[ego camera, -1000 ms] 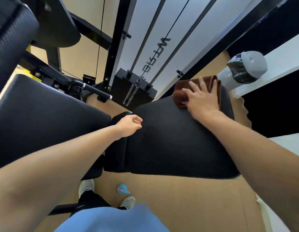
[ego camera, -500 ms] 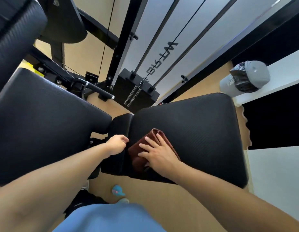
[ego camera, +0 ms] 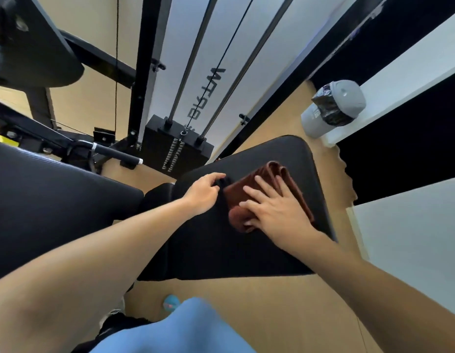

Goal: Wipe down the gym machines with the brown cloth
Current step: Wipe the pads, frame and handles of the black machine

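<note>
A folded brown cloth lies on the black padded seat of a gym machine, in the middle of the head view. My right hand presses flat on the cloth, fingers spread, thumb curled at its near edge. My left hand rests on the seat's left part just beside the cloth, fingers bent onto the pad. A second, larger black pad lies to the left.
Behind the seat stand the black weight stack with guide rods and cable, a black handle bar and the frame. A grey lidded bin sits on the wooden floor at the right by white panels. My shoes are below.
My right hand slid the cloth from the seat's far end to its near left corner, then back toward the middle. My left hand moved farther onto the seat.
</note>
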`<state>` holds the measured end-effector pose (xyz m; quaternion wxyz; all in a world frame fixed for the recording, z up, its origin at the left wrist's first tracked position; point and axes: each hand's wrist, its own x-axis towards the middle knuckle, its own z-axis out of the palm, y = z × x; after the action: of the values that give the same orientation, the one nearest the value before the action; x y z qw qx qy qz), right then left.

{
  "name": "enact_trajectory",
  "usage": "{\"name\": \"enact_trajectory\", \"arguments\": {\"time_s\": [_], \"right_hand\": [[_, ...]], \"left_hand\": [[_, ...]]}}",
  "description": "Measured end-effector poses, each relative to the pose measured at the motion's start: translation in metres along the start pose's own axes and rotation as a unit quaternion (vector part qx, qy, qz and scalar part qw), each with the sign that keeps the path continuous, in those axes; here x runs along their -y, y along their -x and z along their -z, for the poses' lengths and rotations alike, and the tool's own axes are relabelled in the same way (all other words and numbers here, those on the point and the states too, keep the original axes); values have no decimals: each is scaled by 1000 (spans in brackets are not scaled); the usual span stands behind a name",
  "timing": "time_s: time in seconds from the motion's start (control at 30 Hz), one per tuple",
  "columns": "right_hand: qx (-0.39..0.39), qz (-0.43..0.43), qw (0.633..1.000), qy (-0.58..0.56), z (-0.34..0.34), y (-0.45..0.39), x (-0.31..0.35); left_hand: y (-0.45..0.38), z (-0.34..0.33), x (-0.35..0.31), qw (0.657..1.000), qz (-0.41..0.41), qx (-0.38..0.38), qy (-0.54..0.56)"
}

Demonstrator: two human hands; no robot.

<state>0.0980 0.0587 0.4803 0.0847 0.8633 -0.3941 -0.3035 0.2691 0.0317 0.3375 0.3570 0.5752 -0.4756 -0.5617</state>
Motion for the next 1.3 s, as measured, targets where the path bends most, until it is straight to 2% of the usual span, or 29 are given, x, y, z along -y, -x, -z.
{"name": "enact_trajectory", "arguments": {"time_s": [0.1, 0.17, 0.23, 0.3, 0.4, 0.5, 0.57, 0.63, 0.7, 0.73, 0.8, 0.87, 0.97, 1.03, 1.1, 1.2, 1.3], "right_hand": [[-1, 88, 996, 3, -32, 42, 34], [18, 110, 994, 1, -47, 56, 44], [-8, 109, 994, -10, -51, 58, 41], [-74, 79, 994, -14, -43, 48, 20], [-142, -34, 989, -12, -12, 17, -40], [-141, -124, 982, -34, 13, -14, -83], [-136, -129, 982, -34, 15, -21, -84], [-133, -88, 987, -10, 8, -10, -68], [-113, 17, 993, 10, -10, 11, -38], [-85, 86, 993, 6, -23, 22, -19], [23, 212, 977, -14, -41, 32, 18], [127, 248, 960, -35, -51, 25, 40], [112, 303, 946, -14, -43, -7, 39], [100, 313, 945, 5, -34, -39, 23], [78, 283, 956, 30, -25, -85, 5], [61, 191, 979, 29, -14, -154, -11], [83, 210, 973, 41, -25, -192, 9]], "left_hand": [[10, -9, 19, 999, -16, -27, -10], [18, -12, 32, 998, -13, -53, -16], [24, -16, 36, 997, -3, -69, -22], [24, -17, 29, 997, 3, -74, -31], [22, -18, 14, 997, 5, -63, -41], [25, -21, 11, 997, 2, -47, -57], [31, -22, 19, 997, 1, -40, -62], [39, -23, 32, 997, -6, -42, -69], [48, -25, 45, 996, -9, -50, -76], [51, -27, 51, 995, -5, -55, -77], [59, -30, 67, 995, 10, -70, -71], [67, -32, 83, 994, 33, -90, -59], [82, -32, 108, 987, 92, -128, -43], [91, -33, 127, 977, 150, -152, -26], [102, -39, 142, 963, 203, -179, -6], [110, -55, 154, 950, 221, -218, 23], [111, -77, 159, 925, 229, -298, 45]]}}
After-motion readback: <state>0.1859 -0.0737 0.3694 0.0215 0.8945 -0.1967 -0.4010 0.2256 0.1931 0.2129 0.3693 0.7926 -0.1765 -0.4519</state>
